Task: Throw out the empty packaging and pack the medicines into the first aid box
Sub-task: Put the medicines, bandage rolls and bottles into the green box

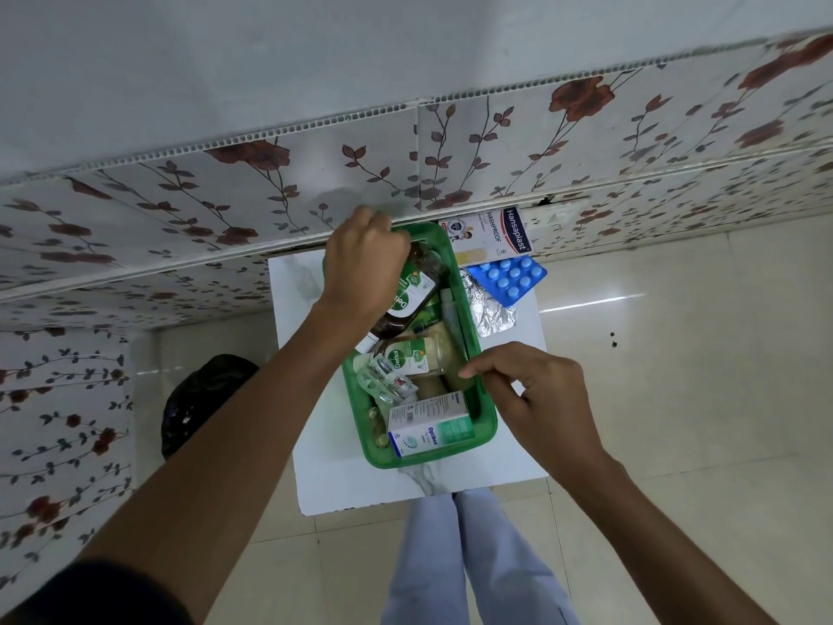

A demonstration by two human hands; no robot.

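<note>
A small white table [324, 466] is stood against a floral wall [180, 209], and a black bin bag [198, 399] is seen on the floor to its left. Most of the tabletop is taken up by the green box [489, 426], already filled with medicines. The left hand [360, 268] is curled at the far end of the box, closed on the upper part of the brown bottle [405, 309], which is lying slanted across the other contents. The right hand [536, 399] is set at the box's right rim, thumb and forefinger pinched together near the edge; whether anything is held between them cannot be told. A paler bottle [423, 354] is lying beneath the brown one, blister strips [387, 381] beside it, and a white carton [432, 424] at the near end.

Outside the box, to its right, the plaster pack [491, 232], the blue pill strip [509, 277] and crumpled foil [487, 309] are left unpacked.

Risk is judged as follows: the box is crowded, so a bottle pressed in at a slant may be left proud or the strips crushed. The foil, if empty, could be packed by mistake, and the box could be nudged off the narrow table.
</note>
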